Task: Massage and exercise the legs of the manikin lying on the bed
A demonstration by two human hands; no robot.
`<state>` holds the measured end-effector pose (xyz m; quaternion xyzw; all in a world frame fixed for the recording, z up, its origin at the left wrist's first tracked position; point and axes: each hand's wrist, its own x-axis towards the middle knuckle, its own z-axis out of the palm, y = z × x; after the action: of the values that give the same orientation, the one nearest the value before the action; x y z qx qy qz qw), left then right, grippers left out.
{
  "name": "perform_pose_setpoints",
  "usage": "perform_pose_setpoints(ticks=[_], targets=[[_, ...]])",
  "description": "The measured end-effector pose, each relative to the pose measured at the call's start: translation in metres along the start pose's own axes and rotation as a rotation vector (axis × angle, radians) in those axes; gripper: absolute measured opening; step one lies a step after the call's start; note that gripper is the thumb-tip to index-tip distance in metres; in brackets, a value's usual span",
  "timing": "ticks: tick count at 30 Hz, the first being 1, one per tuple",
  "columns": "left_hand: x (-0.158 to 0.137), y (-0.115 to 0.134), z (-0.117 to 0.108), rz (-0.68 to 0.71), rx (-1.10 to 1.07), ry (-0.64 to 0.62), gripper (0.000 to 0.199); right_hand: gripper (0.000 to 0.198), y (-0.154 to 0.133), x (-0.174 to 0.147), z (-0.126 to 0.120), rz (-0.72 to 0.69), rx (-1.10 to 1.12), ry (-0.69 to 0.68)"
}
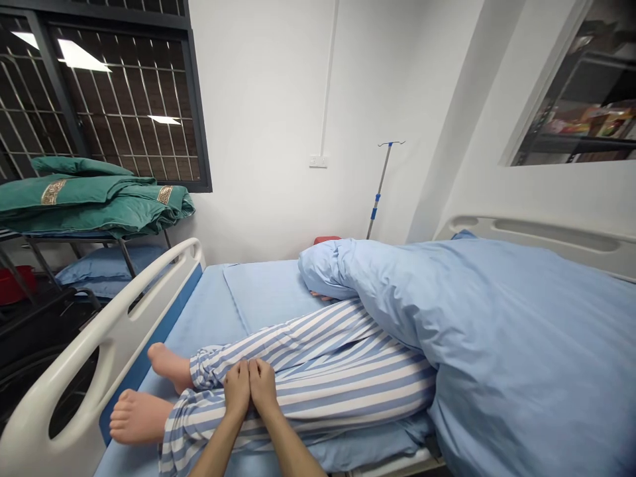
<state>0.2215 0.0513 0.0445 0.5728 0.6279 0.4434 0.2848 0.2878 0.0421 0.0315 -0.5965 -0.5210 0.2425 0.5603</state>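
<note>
Left hand point(237, 387) and right hand point(263, 385), seemingly curled, touch wrinkled striped trousers point(342, 384).

Cool white light falls evenly around me, bright on the wall point(258, 132) and the quilt point(521, 344). White lamp reflections glare in the dark window point(139, 93). A small shadow sits between my left hand point(237, 387) and right hand point(262, 383), both fairly sharp. Past the foot edge of the bed point(268, 285), the wheelchair point(44, 324) sinks into gloom. The footboard point(64, 381) looks stretched; the shelf point(596, 144) blurs.
</note>
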Motion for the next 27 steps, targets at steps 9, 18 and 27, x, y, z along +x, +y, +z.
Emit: perform_pose_setpoints(ticks=[9, 18, 27], targets=[[-0.009, 0.003, 0.011, -0.007, -0.122, 0.047, 0.036, 0.035, 0.002, 0.001, -0.004, 0.042, 0.083, 0.007], [-0.008, -0.017, 0.017, 0.058, 0.048, -0.01, 0.039, 0.033, 0.008, 0.002, -0.002, 0.032, 0.062, -0.017], [-0.008, -0.02, 0.016, 0.033, 0.109, -0.048, 0.036, 0.039, 0.001, 0.007, -0.009, 0.049, -0.173, -0.112]])
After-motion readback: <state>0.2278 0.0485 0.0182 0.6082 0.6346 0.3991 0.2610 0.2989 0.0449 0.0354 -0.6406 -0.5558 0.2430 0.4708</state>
